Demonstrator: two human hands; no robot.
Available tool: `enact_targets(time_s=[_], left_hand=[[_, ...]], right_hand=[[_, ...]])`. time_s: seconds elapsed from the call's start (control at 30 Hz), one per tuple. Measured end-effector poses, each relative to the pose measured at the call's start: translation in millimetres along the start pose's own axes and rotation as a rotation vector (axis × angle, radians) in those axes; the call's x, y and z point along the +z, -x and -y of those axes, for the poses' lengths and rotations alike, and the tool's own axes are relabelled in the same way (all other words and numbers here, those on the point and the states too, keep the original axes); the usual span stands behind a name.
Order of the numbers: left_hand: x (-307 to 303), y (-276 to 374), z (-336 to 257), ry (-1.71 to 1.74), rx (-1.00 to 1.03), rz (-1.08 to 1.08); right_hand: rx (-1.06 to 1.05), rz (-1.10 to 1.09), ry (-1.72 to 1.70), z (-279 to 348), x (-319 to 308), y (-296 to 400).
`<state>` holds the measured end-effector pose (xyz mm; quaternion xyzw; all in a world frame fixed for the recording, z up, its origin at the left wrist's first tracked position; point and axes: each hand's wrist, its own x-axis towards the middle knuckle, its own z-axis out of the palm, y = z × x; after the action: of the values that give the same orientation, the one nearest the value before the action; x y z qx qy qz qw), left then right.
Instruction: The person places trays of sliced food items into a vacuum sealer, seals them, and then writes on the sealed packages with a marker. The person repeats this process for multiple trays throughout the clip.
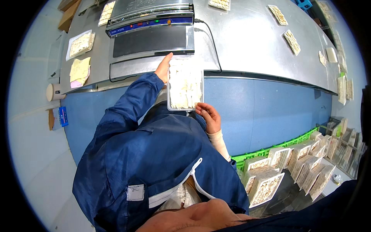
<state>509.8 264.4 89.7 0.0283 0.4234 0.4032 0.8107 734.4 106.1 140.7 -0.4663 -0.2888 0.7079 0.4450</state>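
My left hand [164, 69] grips the far left side of a clear plastic tray [185, 84] filled with pale, sliced food pieces. The tray is held over the front edge of the steel table, just before a tray-wrapping machine [149, 40] with a dark flat plate and lit buttons. At the tray's near right corner is my right hand [209, 116], its fingers bent and the fingertips at the rim; whether they pinch a piece or only touch the tray is not clear.
Filled trays [79, 44] and a yellow cloth [79, 71] lie on the steel table [246, 37] at the left, more trays [292, 42] at the right. A black cable [214, 43] hangs over the front edge. Several baskets of pieces [265, 187] stand lower right near a green crate [252, 155].
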Motion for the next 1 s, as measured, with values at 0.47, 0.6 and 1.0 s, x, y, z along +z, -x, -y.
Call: enact_targets(time_s=[0.47, 0.6, 1.0], left_hand=[[40, -8, -33, -0.195, -0.174, 0.268], [74, -5, -28, -0.33, -0.309, 0.344], [20, 39, -23, -0.325, -0.029, 0.351]], right_hand=[[-0.284, -0.144, 0.22, 40, -17, -24], [-0.232, -0.153, 0.074, 50, -8, -67], [-0.34, -0.248, -0.2, 38, -50, -88]])
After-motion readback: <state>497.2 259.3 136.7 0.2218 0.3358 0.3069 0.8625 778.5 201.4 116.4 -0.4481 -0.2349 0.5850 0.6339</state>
